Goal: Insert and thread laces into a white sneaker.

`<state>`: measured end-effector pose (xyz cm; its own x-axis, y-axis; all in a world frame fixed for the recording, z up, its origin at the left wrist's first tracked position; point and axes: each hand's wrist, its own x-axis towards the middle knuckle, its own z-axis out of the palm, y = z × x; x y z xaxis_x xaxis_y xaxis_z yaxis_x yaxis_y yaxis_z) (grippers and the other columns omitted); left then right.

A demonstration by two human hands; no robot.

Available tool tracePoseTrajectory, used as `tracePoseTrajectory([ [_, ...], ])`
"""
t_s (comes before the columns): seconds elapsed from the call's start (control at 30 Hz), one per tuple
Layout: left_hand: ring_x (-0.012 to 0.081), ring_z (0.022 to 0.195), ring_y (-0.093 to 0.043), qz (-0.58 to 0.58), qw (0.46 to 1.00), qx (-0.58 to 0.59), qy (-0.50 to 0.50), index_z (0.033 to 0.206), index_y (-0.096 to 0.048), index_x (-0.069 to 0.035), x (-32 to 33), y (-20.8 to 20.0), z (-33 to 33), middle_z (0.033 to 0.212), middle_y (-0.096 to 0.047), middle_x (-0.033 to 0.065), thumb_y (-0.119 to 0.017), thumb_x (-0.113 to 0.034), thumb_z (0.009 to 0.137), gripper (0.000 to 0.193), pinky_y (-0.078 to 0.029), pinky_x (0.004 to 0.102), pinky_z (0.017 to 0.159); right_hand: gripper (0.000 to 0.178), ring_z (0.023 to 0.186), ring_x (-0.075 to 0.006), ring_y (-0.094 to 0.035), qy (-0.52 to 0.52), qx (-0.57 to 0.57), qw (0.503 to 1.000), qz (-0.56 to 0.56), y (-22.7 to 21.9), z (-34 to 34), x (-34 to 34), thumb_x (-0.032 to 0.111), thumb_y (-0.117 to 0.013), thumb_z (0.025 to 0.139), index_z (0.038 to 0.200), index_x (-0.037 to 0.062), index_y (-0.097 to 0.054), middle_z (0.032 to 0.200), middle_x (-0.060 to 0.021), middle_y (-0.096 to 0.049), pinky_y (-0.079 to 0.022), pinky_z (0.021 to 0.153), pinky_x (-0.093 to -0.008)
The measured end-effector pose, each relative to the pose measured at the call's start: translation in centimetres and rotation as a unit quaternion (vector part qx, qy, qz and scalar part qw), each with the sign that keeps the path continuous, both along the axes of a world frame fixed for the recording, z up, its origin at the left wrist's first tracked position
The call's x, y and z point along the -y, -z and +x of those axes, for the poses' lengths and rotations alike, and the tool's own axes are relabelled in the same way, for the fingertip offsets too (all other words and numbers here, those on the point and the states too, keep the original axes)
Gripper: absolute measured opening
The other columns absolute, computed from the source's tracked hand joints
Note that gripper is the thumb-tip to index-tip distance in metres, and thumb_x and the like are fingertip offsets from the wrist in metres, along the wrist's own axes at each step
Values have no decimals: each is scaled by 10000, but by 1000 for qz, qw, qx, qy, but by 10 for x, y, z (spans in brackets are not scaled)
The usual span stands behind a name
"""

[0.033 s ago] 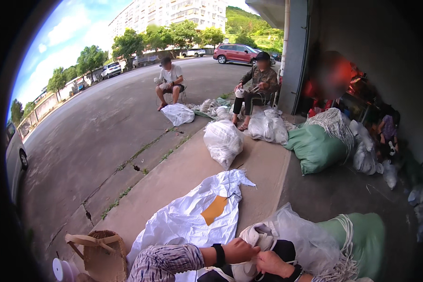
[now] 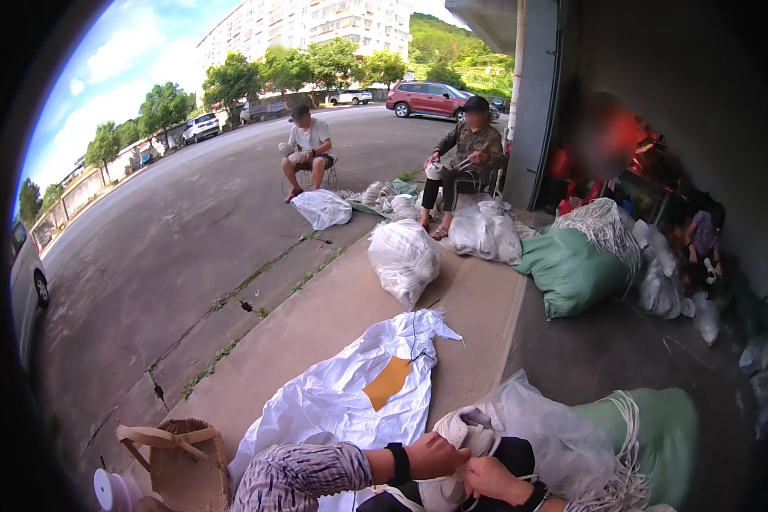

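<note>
My left hand point(image 2: 435, 456) is closed, its fingers pinched just above my lap. Right beside it, almost touching, my right hand point(image 2: 493, 480) is closed as well. Whatever is between their fingertips is too small or too hidden to make out. A pale shoe point(image 2: 468, 429) lies on my lap behind the hands, and part of a second whitish piece point(image 2: 442, 495) shows just below them. Dark cloth covers my lap around these. A clear plastic bag point(image 2: 555, 439) lies to the right, next to a green sack point(image 2: 661, 435) with white cords point(image 2: 630, 461) over it.
A white woven sack point(image 2: 316, 410) with an orange piece point(image 2: 387, 383) on it spreads ahead. At lower left stand a wicker basket point(image 2: 183, 478) and a spool point(image 2: 111, 491). Beyond are a stuffed white bag point(image 2: 405, 260), another green sack point(image 2: 572, 269) and two seated people point(image 2: 465, 154).
</note>
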<state>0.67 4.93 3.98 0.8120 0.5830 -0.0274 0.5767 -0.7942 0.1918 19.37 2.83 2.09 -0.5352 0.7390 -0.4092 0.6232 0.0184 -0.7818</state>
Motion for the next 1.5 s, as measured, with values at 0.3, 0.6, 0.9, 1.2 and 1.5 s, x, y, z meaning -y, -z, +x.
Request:
tracePoseTrajectory([
  [0.3, 283, 697, -644, -54, 997, 57, -16, 921, -595, -98, 9, 8, -6, 707, -631, 89, -569, -219, 797, 176, -484, 415, 623, 199, 646, -361, -626, 6, 33, 959, 281, 19, 1, 7, 235, -495, 882, 969, 120, -631, 680, -177, -619, -502, 600, -444],
  [0.6, 259, 728, -614, -15, 977, 209, 44, 886, -574, -97, 10, 21, -14, 696, -600, 57, -601, -248, 799, 176, -440, 391, 767, 173, 651, -382, -617, -54, 56, 958, 275, 14, -6, 2, 226, -512, 868, 977, 96, -544, 701, -187, -620, -488, 566, -473],
  [0.9, 274, 853, -586, -145, 919, 319, -183, 1145, -533, -91, 9, -15, 4, 830, -588, 86, -618, -210, 845, 333, -456, 366, 837, 128, 602, -348, -604, 212, 11, 911, 354, -72, 59, -78, 148, -544, 845, 856, 20, -547, 646, -168, -595, -463, 570, -420],
  [1.2, 86, 749, -587, -385, 698, 575, -183, 1009, -597, 17, -29, -39, 45, 824, -642, 46, -523, -176, 941, 217, -472, 223, 718, 138, 504, -120, -516, 161, -163, 958, 170, -107, 34, -70, 119, -488, 880, 850, -6, -536, 592, -50, -550, -415, 495, -300],
  [1.5, 106, 741, -602, -354, 689, 577, -258, 926, -624, 26, -26, -33, 46, 827, -644, 60, -570, -196, 914, 229, -481, 232, 693, 334, 723, -82, -549, 223, -220, 946, 86, -81, 34, -60, 290, -407, 952, 1044, 27, -592, 865, -47, -624, -434, 585, -226],
])
